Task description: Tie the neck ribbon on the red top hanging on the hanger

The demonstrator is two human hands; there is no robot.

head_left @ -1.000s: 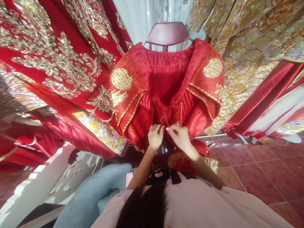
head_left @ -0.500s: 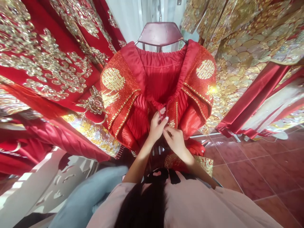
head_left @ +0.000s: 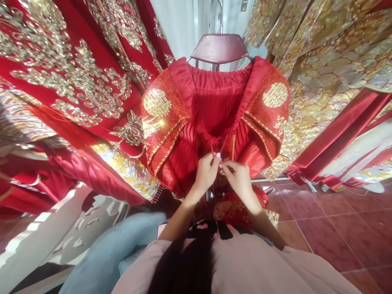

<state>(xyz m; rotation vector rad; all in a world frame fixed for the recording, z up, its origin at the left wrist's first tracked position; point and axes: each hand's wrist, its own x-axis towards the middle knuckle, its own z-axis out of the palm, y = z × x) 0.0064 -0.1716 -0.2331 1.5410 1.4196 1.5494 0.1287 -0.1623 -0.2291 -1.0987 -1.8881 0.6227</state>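
Note:
In front of me a red garment (head_left: 174, 151) hangs on a dark reddish hanger (head_left: 221, 48). Its glittery shoulder flaps carry round gold emblems and beaded gold edging, and its neckline is gathered. Thin red drawstrings (head_left: 223, 141) come down from the front of the neckline. My left hand (head_left: 207, 171) pinches a drawstring just below the neckline, thumb and fingers together. Close beside it, fingertips nearly touching, my right hand (head_left: 240, 177) is closed in a pinch on a drawstring too. The exact strand in each hand is partly hidden by the fingers.
Red cloth with silver beadwork (head_left: 88, 81) hangs at the left, gold sequined cloth (head_left: 330, 53) at the right. A red-edged white garment (head_left: 352, 143) hangs low on the right above the tiled floor (head_left: 330, 220). A white carved panel (head_left: 45, 232) stands at lower left.
Both hands have come slightly down, away from the neckline, and the fingertips have met on the drawstrings. The view has shifted, so the garment appears further right.

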